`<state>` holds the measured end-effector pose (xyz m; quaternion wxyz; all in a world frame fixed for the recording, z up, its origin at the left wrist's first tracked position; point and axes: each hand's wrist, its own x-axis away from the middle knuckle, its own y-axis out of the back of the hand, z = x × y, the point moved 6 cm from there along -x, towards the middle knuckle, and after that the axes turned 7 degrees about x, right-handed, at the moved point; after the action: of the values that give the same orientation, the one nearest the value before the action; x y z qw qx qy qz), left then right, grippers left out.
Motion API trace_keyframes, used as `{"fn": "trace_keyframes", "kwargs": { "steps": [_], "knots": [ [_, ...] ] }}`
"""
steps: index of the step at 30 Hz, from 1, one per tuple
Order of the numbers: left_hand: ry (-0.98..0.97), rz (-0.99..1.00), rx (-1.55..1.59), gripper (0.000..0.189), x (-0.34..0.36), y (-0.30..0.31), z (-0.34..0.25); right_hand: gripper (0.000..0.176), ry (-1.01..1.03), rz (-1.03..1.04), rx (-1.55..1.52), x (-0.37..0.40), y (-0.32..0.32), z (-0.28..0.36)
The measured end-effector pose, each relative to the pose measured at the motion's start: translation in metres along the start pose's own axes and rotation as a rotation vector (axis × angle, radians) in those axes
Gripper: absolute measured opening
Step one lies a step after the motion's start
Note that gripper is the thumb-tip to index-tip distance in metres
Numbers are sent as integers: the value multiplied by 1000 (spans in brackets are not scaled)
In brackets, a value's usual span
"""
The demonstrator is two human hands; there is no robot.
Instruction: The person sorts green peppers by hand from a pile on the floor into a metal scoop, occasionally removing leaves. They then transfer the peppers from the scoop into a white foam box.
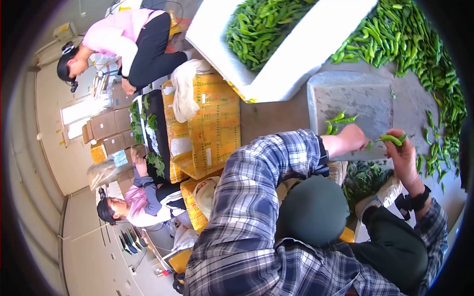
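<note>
My left hand is closed at the near edge of a grey metal tray. A small bit of green shows at its fingertips, too small to name. Beside it on the right, my right hand pinches a green pepper between thumb and fingers. A few green peppers lie in the tray near my left hand. Past the tray, a large heap of green peppers spreads along the back and right. A white foam box at the top holds many more.
Dark leafy greens lie below the tray, between my shoes. A yellow printed box stands to the left with a cloth on it. Two other people work farther left, one with hands at leafy greens.
</note>
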<state>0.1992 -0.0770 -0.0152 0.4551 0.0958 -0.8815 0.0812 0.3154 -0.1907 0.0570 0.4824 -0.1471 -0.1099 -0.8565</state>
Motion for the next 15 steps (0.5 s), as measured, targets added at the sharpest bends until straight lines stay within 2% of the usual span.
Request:
{"fn": "trace_keyframes", "kwargs": {
  "steps": [2,4,5,6,7,8,9,10,11,12,13,14,15],
  "knots": [
    [-205,228,-124,13,2,-10,20,21,-30,-1,-44,-6,4,-5],
    [-34,297,-217,11,33,-14,18,19,-136,0,-82,-12,9,-11],
    [-97,265,-214,16,44,-9,17,19,-143,-3,-7,-20,7,-13],
    [-557,261,-698,21,33,-5,26,21,-176,-20,89,-27,12,-22],
    [-666,270,-715,24,44,2,23,27,-169,-2,240,-35,5,-15],
    [-437,373,-835,26,41,9,43,37,-94,119,210,-34,-10,-11],
    [-314,443,-821,28,38,19,69,46,5,270,327,-25,-31,17],
    [-400,479,-860,33,46,19,70,68,36,452,273,-20,-43,8],
    [-262,452,-882,33,51,29,79,69,85,461,417,-16,-43,-2],
    [-274,508,-780,26,62,30,79,65,27,577,611,-14,-40,-14],
    [-240,463,-726,16,72,28,68,45,247,424,576,-14,-30,-31],
    [-229,554,-786,12,72,28,76,36,41,441,575,-9,-8,-46],
    [-167,548,-711,14,77,31,85,28,-141,456,558,-4,14,-57]
  ]
}}
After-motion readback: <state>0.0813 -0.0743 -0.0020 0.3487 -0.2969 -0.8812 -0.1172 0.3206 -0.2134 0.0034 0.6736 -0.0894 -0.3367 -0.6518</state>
